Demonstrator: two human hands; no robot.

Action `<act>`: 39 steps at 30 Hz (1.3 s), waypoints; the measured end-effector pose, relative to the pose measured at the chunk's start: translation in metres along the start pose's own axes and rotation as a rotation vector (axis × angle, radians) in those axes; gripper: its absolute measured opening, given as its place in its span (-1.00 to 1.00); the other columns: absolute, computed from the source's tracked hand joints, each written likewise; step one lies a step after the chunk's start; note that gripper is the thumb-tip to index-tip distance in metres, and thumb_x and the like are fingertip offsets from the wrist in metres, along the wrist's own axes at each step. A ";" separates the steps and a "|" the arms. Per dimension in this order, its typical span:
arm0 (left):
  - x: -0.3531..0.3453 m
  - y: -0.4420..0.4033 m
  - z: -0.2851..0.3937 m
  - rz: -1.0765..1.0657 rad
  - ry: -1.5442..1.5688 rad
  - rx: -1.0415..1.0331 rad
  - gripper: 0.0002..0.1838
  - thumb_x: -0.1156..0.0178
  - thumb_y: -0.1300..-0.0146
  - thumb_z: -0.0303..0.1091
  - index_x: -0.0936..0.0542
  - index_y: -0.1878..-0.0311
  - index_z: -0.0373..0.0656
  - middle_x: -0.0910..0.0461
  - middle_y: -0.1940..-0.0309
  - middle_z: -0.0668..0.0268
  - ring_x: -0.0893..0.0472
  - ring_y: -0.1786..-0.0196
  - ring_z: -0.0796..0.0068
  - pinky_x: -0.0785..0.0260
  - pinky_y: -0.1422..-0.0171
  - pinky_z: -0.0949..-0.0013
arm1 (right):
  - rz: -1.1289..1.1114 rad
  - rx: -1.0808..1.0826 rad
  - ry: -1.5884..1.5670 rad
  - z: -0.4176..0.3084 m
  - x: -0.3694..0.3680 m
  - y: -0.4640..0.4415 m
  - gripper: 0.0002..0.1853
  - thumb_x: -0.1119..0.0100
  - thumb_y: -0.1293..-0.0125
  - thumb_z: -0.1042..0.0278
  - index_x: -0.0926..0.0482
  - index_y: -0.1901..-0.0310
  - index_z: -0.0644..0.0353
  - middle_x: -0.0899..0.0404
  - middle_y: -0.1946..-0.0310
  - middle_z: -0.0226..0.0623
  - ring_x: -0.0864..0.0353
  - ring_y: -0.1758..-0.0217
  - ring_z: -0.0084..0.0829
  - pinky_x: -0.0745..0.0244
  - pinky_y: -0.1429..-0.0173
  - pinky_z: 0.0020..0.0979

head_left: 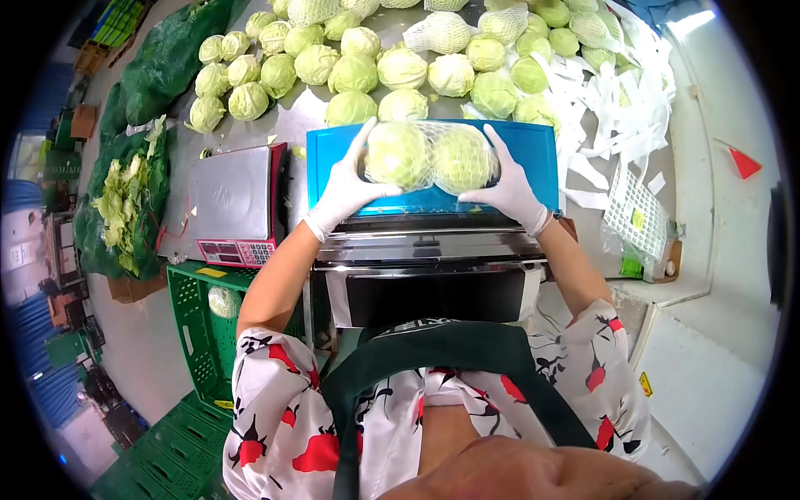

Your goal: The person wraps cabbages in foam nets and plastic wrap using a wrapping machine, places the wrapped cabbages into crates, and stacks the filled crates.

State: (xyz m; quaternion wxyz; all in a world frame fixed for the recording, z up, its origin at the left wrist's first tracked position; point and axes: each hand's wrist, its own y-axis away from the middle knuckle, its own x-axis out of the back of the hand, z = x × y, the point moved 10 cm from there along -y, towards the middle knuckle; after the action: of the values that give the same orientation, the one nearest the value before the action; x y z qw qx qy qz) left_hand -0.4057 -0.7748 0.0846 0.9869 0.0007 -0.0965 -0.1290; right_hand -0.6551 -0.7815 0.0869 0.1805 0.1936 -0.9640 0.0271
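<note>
Between the left hand [347, 187] and right hand [512, 190], two netted cabbages [437, 158] are being clasped at opposite ends, presumably for balance.

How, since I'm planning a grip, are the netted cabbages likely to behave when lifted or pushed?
The netted cabbages may sag in the middle, since two separate heads share one thin net. Their rounded sides suggest rolling if pushed. The open mesh probably adds some grip.
</note>
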 end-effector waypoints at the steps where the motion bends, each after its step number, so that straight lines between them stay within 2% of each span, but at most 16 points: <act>1: -0.002 0.003 -0.002 0.007 0.249 0.037 0.19 -0.62 0.04 -0.41 -0.05 -0.60 -0.14 -0.49 -0.30 0.06 -0.55 -0.26 0.35 -0.40 -0.40 0.28 | 0.028 -0.005 -0.077 0.005 -0.001 0.002 0.20 -0.70 0.08 0.12 -0.09 -0.50 0.34 -0.44 -0.32 0.03 -0.45 -0.40 -0.26 -0.32 -0.46 -0.33; 6: -0.021 0.070 -0.011 -0.008 0.428 0.303 -0.10 -0.47 -0.18 -0.41 -0.17 -0.51 -0.27 -0.49 -0.27 0.13 -0.54 -0.26 0.37 -0.44 -0.35 0.35 | -0.056 -0.298 -0.411 -0.003 -0.022 0.066 -0.12 -0.52 -0.17 0.25 -0.24 -0.41 0.43 -0.48 -0.23 -0.13 -0.47 -0.27 -0.42 -0.36 -0.40 -0.38; 10: -0.062 0.182 -0.011 -0.185 0.550 0.625 -0.11 -0.36 -0.30 -0.06 -0.15 -0.52 -0.32 -0.39 -0.38 0.09 -0.43 -0.40 0.29 -0.33 -0.47 0.20 | -0.231 -0.677 -0.521 -0.039 -0.048 0.168 -0.30 -0.42 -0.28 0.21 -0.35 -0.35 0.34 -0.61 0.05 -0.33 -0.57 0.20 -0.64 -0.53 0.15 -0.54; 11: -0.070 0.207 -0.007 -0.230 0.565 0.694 -0.15 -0.36 -0.32 -0.09 -0.18 -0.51 -0.25 -0.46 -0.29 0.10 -0.52 -0.31 0.27 -0.53 -0.28 0.15 | -0.263 -0.708 -0.561 -0.034 -0.061 0.196 -0.30 -0.43 -0.28 0.18 -0.36 -0.35 0.33 -0.61 0.06 -0.32 -0.58 0.19 -0.62 -0.54 0.15 -0.54; 18: -0.109 0.251 -0.063 -0.341 0.716 0.981 -0.19 -0.17 -0.42 0.15 -0.29 -0.46 -0.33 -0.53 -0.29 0.10 -0.61 -0.26 0.29 -0.51 -0.30 0.25 | -0.358 -1.020 -0.587 0.038 -0.109 0.250 -0.29 -0.24 -0.34 -0.21 -0.53 -0.25 0.29 -0.67 0.01 -0.21 -0.69 0.02 -0.39 -0.61 -0.08 -0.35; 23: -0.116 0.281 -0.090 -0.336 0.805 1.185 -0.21 -0.07 -0.45 0.23 -0.28 -0.50 -0.19 -0.50 -0.33 0.14 -0.51 -0.36 0.26 -0.39 -0.41 0.10 | -0.388 -1.225 -0.890 0.055 -0.129 0.275 -0.25 -0.13 -0.44 -0.18 -0.33 -0.42 0.27 -0.49 -0.29 -0.18 -0.52 -0.30 -0.34 -0.39 -0.39 -0.29; 26: -0.090 0.283 -0.072 -0.229 0.687 1.069 -0.31 -0.16 -0.48 -0.06 -0.25 -0.51 -0.24 -0.52 -0.29 0.15 -0.56 -0.29 0.27 -0.41 -0.39 0.17 | -0.398 -0.985 -1.080 0.047 -0.122 0.282 -0.28 -0.10 -0.48 -0.09 -0.21 -0.50 0.18 -0.37 -0.39 -0.17 -0.47 -0.36 -0.35 -0.32 -0.45 -0.27; 27: -0.084 0.293 -0.074 -0.227 0.560 0.974 -0.33 -0.19 -0.47 -0.14 -0.24 -0.51 -0.24 -0.52 -0.30 0.16 -0.57 -0.28 0.28 -0.41 -0.39 0.20 | -0.289 -0.978 -1.012 0.093 -0.119 0.312 -0.45 -0.15 -0.47 0.06 -0.41 -0.36 0.17 -0.55 -0.22 -0.22 -0.54 -0.26 -0.38 -0.31 -0.45 -0.27; 29: -0.070 0.302 -0.076 -0.127 0.253 0.595 -0.44 -0.21 -0.43 -0.44 -0.35 -0.46 -0.19 -0.60 -0.22 0.18 -0.66 -0.15 0.33 -0.51 -0.26 0.34 | -0.146 -0.434 0.042 0.070 -0.075 0.295 -0.68 -0.09 -0.52 0.14 -0.58 -0.06 0.21 -0.65 -0.02 -0.30 -0.60 -0.09 -0.45 -0.41 -0.32 -0.35; 30: -0.052 0.290 -0.044 -0.155 -0.506 0.303 -0.60 -0.15 -0.44 -0.52 -0.51 -0.33 -0.21 -0.73 0.02 0.23 -0.74 0.11 0.43 -0.60 -0.01 0.42 | -0.062 -0.133 0.545 0.034 -0.069 0.291 -0.70 -0.06 -0.55 0.18 -0.67 0.09 0.23 -0.69 0.07 -0.34 -0.63 0.00 -0.49 -0.45 -0.25 -0.39; 31: -0.043 0.289 -0.037 -0.072 -0.500 0.196 -0.61 -0.13 -0.45 -0.53 -0.54 -0.31 -0.16 -0.74 0.06 0.24 -0.72 0.22 0.49 -0.60 0.10 0.44 | 0.087 -0.553 0.000 0.066 -0.070 0.308 -0.72 -0.11 -0.52 0.28 -0.65 0.31 0.27 -0.67 0.34 -0.43 -0.64 0.26 -0.50 -0.54 0.00 -0.40; 32: -0.035 0.286 -0.031 0.018 -0.492 0.089 -0.63 -0.12 -0.46 -0.54 -0.57 -0.29 -0.12 -0.75 0.09 0.25 -0.69 0.33 0.54 -0.60 0.20 0.46 | 0.197 -0.543 -0.124 0.064 -0.064 0.304 -0.72 -0.11 -0.52 0.26 -0.63 0.31 0.25 -0.62 0.41 -0.45 -0.58 0.35 -0.54 -0.47 0.13 -0.45; 34: -0.012 0.281 -0.033 0.208 -0.124 0.547 -0.67 -0.03 -0.53 -0.51 -0.56 -0.28 -0.16 -0.58 0.43 0.44 -0.41 0.48 0.75 -0.40 0.39 0.56 | 0.423 -0.534 -0.378 0.042 -0.052 0.288 -0.74 -0.11 -0.53 0.23 -0.58 0.32 0.19 -0.50 0.57 -0.50 -0.46 0.53 -0.63 -0.31 0.39 -0.53; 36: 0.007 0.279 -0.048 0.317 0.102 0.523 -0.68 -0.01 -0.55 -0.47 -0.54 -0.28 -0.20 -0.43 0.49 0.55 -0.36 0.47 0.79 -0.29 0.39 0.62 | 0.501 -0.740 -0.660 0.061 -0.044 0.296 -0.69 -0.06 -0.57 0.19 -0.51 0.37 0.10 -0.30 0.62 -0.63 -0.19 0.59 -0.77 -0.01 0.55 -0.59; 38: 0.001 0.298 -0.087 0.221 0.269 0.692 -0.72 0.00 -0.54 -0.48 -0.61 -0.17 -0.25 -0.55 0.41 0.51 -0.44 0.39 0.72 -0.35 0.30 0.56 | 0.371 -0.962 -0.602 0.082 -0.043 0.320 -0.74 -0.08 -0.53 0.26 -0.50 0.38 0.10 -0.35 0.65 -0.57 -0.35 0.60 -0.68 -0.13 0.59 -0.48; 39: -0.017 0.319 -0.124 0.127 0.223 0.650 -0.75 -0.03 -0.50 -0.47 -0.65 -0.09 -0.25 -0.62 0.38 0.39 -0.54 0.36 0.57 -0.42 0.24 0.46 | 0.125 -0.542 0.229 0.082 -0.029 0.310 -0.76 -0.12 -0.48 0.29 -0.50 0.39 0.10 -0.43 0.63 -0.49 -0.46 0.56 -0.59 -0.25 0.55 -0.44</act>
State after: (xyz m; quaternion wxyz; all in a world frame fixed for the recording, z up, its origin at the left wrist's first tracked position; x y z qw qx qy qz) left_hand -0.3166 -0.4648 -0.0315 0.9457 0.3229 -0.0239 -0.0291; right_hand -0.7764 -0.4946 0.0054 0.3309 0.0742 -0.9196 -0.1982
